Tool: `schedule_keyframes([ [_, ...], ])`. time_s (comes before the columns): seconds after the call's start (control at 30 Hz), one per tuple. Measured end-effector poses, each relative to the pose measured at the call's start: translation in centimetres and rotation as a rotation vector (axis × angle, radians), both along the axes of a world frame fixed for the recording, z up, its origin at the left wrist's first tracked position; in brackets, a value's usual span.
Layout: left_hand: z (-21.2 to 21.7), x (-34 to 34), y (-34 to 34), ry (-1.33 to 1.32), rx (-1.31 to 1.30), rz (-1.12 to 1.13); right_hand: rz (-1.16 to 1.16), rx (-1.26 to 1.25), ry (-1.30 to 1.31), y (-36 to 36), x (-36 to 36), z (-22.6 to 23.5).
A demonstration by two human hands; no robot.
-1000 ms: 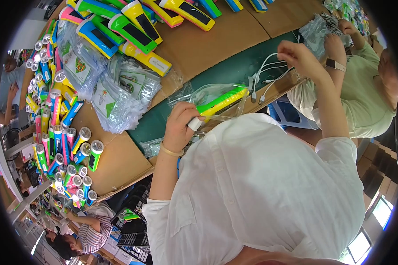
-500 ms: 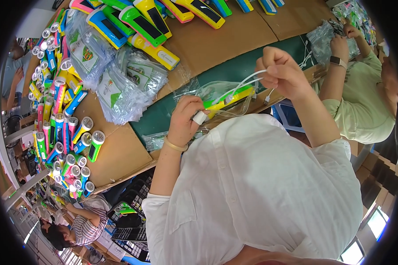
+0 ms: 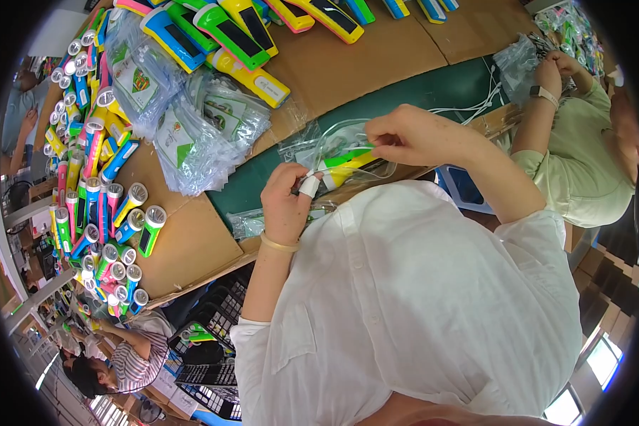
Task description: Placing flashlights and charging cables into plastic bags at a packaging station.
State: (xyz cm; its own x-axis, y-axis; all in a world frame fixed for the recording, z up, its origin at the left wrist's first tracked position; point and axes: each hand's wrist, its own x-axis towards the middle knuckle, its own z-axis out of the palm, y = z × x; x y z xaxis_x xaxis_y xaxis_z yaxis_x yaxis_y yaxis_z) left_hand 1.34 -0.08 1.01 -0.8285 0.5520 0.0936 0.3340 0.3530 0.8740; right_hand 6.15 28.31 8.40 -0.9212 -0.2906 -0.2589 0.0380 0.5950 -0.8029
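Note:
My left hand point(image 3: 285, 202) is closed on a white cable point(image 3: 318, 172). A small white piece point(image 3: 309, 186) sits at its thumb; whether it is a plug or a wrap I cannot tell. To its right, my right hand point(image 3: 405, 138) pinches the cable, its fingertips partly hidden. Below and between the hands lies a green and yellow flashlight point(image 3: 348, 167) on clear plastic bagging point(image 3: 348, 135). Left of my left hand, clear bags with printed green and white cards point(image 3: 192, 145) are stacked on the cardboard.
Many colourful flashlights point(image 3: 92, 184) crowd the left side, and more point(image 3: 234, 35) lie at the far edge. White cables point(image 3: 476, 106) trail across the green table surface point(image 3: 405, 96). At right, a co-worker's hands point(image 3: 554, 67) handle clear bags. Black crates point(image 3: 220, 341) stand at lower left.
My right hand has dropped and moved left, nearer my left hand, drawing the cable into a lower loop over the flashlight. My left hand has shifted slightly left.

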Motion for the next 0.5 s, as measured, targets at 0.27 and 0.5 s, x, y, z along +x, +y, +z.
schedule_keyframes([
  [0.27,1.0,1.0,0.7,0.113,0.120,-0.003,0.231,0.040,0.060,-4.2,-3.0,-2.6],
  [0.5,0.9,1.3,0.5,-0.082,0.228,0.060,0.120,-0.197,-0.029,-5.3,-2.3,-1.4],
])
